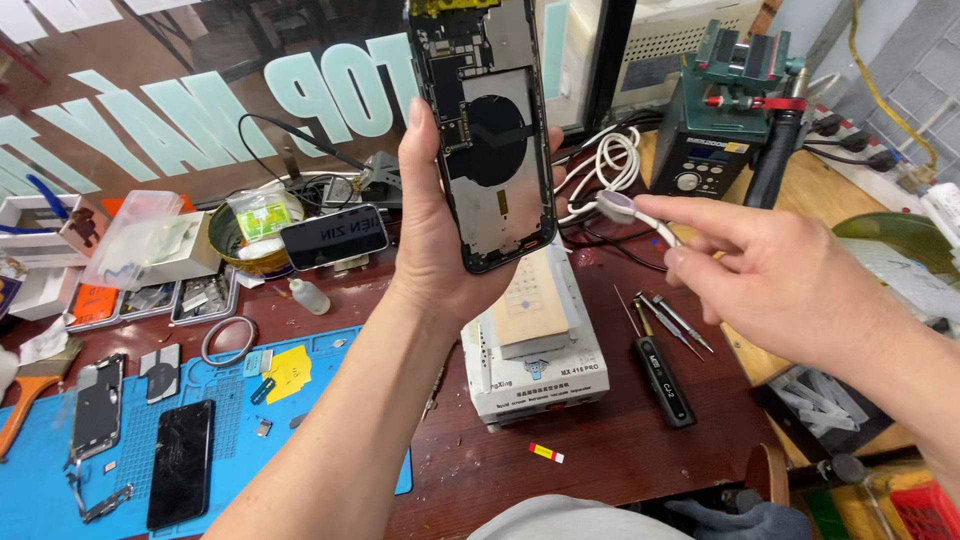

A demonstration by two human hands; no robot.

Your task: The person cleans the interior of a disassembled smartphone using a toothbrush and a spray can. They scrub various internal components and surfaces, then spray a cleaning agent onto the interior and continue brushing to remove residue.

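My left hand point(432, 235) holds an opened phone housing point(490, 150) upright, its inside facing me, with circuit board, round black coil and metal plate showing. My right hand point(775, 285) hovers to the right of it, fingers pinching a white cable with a small round white charger puck point(620, 207) near the phone's right edge. Puck and phone look slightly apart.
Below the phone stands a white heating-plate machine point(535, 350). A blue work mat point(210, 440) at left carries a cracked black phone point(182, 462), a phone frame point(97, 405) and small parts. Screwdrivers point(665, 330) lie right of the machine; a soldering station point(715, 150) stands behind.
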